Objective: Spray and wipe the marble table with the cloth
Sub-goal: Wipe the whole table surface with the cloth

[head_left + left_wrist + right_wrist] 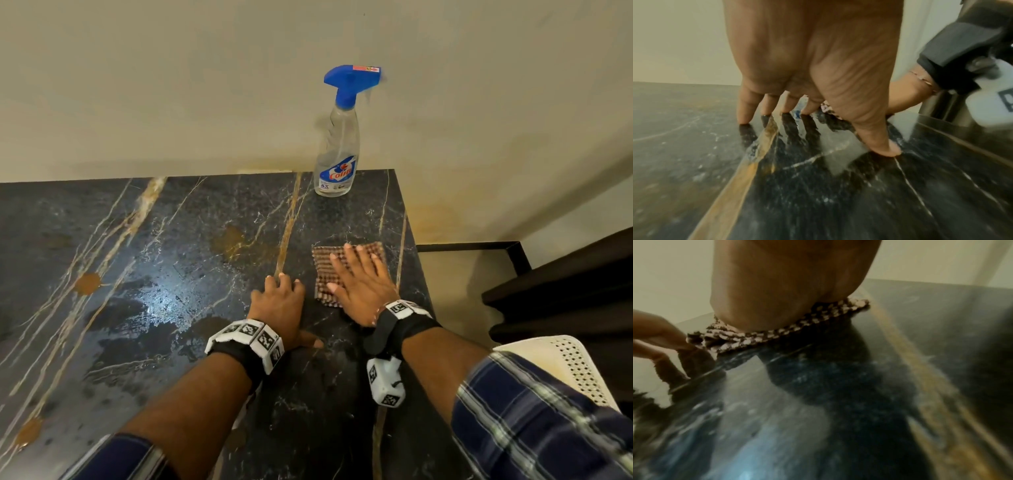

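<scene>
The dark marble table [171, 240] with gold and white veins fills the head view, and wet patches shine left of centre. A brown checked cloth [325, 270] lies flat near the table's right edge. My right hand [359, 277] presses on it with straight, spread fingers; the right wrist view shows the palm [789, 280] on the cloth [787, 331]. My left hand [281, 305] rests fingertips-down on the bare marble just left of the cloth, its fingers [748, 105] touching the marble [818, 194]. A clear spray bottle [337, 150] with a blue trigger head stands at the back right corner.
A cream wall [171, 85] rises directly behind the table. Right of the table edge stand a dark piece of furniture [565, 291] and a white perforated chair [565, 363]. Brown spots [87, 282] mark the marble at the left.
</scene>
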